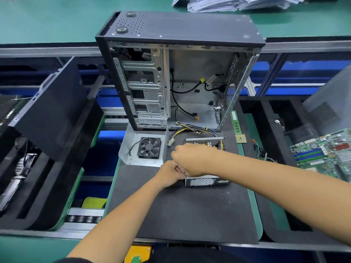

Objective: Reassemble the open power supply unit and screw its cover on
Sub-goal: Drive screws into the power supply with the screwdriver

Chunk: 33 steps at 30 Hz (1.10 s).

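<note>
Head view: open power supply unit (207, 181) sits on the dark foam mat (190, 209), mid-bench, in front of the stripped PC case (171, 73). Its perforated near wall faces the camera; circuit board partly visible at the far side, mostly hidden behind the right forearm. Wire harness (191, 130) loops from the unit's far end toward the case, white connector lying on the mat. PSU cover (133, 141), a bent metal sheet with the black fan (149, 148) on it, lies just left of the unit, apart from it, fan lead loose. Both hands together at the unit's near-left corner: left hand (169, 174) has fingers curled, pinching at the corner edge of the housing; right hand (187, 159) is fisted above it, knuckles up, touching the left. Can't tell what, if anything, the right hand is holding. RAM stick (235, 122) and CPU chip (241, 138) lie on the mat's right edge, motherboard (326, 152) in the tray further right. Black side panel (51, 109) leans at left. Paper stack (237, 2) at top.
</note>
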Available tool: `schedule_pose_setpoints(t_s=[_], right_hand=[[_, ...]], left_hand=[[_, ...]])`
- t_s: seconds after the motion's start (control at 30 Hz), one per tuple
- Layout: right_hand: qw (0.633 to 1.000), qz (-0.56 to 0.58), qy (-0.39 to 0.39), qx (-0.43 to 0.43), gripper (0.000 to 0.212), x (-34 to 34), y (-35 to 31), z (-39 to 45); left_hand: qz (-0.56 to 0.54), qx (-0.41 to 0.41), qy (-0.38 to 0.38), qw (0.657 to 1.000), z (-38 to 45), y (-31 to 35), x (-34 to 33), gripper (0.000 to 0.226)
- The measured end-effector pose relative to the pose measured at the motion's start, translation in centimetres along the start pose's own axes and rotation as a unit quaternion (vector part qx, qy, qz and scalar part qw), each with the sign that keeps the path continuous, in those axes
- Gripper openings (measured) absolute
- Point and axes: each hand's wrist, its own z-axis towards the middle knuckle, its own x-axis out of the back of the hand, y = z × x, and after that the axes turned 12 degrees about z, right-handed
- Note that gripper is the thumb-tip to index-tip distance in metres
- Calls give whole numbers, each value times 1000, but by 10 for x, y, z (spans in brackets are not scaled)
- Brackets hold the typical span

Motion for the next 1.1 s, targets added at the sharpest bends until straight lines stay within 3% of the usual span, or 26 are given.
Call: schedule_pose_setpoints(t_s=[0.17, 0.23, 0.43, 0.63, 0.77, 0.87, 0.93, 1.03, 1.1], right_hand=[[998, 55, -6, 0, 21, -3, 5, -2], [995, 95, -2, -3, 16, -1, 11, -5], [958, 256, 121, -33, 17, 34, 47, -28], [883, 380, 262, -80, 31, 50, 84, -54], [904, 309, 268, -125, 35, 28, 103, -64], [892, 327, 261, -170, 31, 6, 126, -75], [877, 351, 259, -200, 28, -8, 141, -83], [863, 371, 250, -236, 29, -26, 156, -90], [855, 379, 244, -257, 27, -35, 164, -92]], left_hand=[[-1, 13, -2, 1000, -3, 5, 1, 9], [17, 10, 5, 1000, -2, 5, 1, 29], [164, 7, 16, 986, 1, 37, 18, 19], [217, -99, 72, 969, 0, 118, 40, 22], [260, -188, 80, 944, 15, 161, 23, 9], [299, -218, 66, 927, 31, 177, 1, 13], [348, -234, 79, 904, 42, 182, -15, 8], [499, -264, 108, 818, 60, 187, -37, 14], [549, -265, 106, 786, 72, 190, -48, 19]])
